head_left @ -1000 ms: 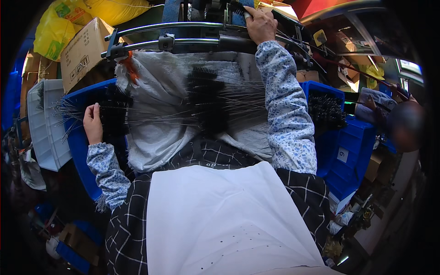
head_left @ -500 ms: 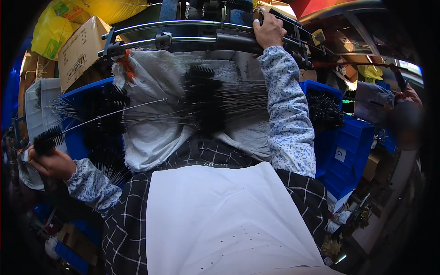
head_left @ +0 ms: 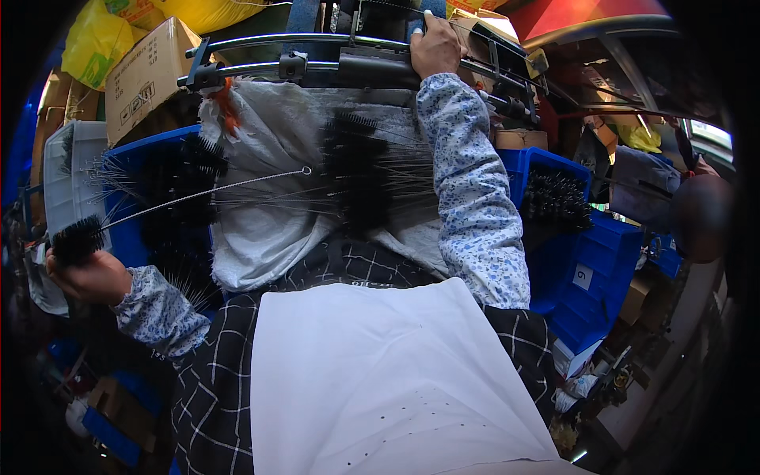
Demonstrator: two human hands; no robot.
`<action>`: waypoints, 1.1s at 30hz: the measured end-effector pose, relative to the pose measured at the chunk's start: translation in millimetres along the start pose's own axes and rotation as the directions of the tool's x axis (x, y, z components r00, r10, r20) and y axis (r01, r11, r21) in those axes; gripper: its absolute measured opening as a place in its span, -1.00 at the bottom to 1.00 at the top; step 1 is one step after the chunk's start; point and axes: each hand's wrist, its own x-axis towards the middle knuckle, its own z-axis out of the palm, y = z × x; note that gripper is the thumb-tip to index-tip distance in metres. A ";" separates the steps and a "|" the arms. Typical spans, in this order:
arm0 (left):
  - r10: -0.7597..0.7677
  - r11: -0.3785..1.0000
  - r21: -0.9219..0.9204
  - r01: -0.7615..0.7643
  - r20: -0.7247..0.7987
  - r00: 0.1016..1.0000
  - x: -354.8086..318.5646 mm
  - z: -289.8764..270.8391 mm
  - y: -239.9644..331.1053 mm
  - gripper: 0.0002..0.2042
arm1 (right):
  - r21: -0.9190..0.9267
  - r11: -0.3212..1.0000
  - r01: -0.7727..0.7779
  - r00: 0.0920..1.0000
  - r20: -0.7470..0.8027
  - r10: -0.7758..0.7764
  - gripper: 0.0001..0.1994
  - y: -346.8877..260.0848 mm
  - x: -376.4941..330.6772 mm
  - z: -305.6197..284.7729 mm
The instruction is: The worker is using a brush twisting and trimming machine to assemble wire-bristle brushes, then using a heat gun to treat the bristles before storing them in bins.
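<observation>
A black-bristled brush [head_left: 77, 239] is held at the left of the frame, its bristle end clamped in the left hand's grip [head_left: 91, 279], its wire shaft pointed toward the centre. The right hand [head_left: 437, 47] is placed at the machine [head_left: 376, 65], top centre; whether its grip is closed cannot be told. Mid-frame, more brushes [head_left: 356, 170] are spread over white sacking [head_left: 265, 257], flanked by a left blue bin [head_left: 131, 245] and a right blue bin [head_left: 611, 269].

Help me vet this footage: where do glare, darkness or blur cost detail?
Head view: highlights streak the chrome rail; the window at right glares; the held brush's bristles sink to near-black; a person's head is blurred; fisheye corners go black.
</observation>
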 end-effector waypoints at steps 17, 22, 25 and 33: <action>-0.024 1.000 -0.006 0.024 0.048 0.999 -1.5 7.0 22.8 -0.83 | -0.152 0.988 0.037 0.999 -0.007 -0.038 -0.62 14.7 -1.3 -4.9; -0.083 0.994 -0.064 0.087 0.061 0.995 -5.3 11.6 25.3 -0.81 | -0.127 0.990 -0.059 0.983 0.167 0.080 -0.64 62.9 14.4 -30.9; -0.154 0.963 -0.196 0.183 0.155 0.976 -11.7 19.4 42.8 -0.78 | -0.294 0.953 -0.072 0.989 0.104 0.107 -0.64 81.6 40.0 -36.9; -0.374 -0.330 -0.683 0.651 0.728 0.575 -14.2 47.8 111.5 -0.82 | 0.076 0.990 -0.121 0.878 0.473 0.071 -0.76 95.8 34.6 -106.3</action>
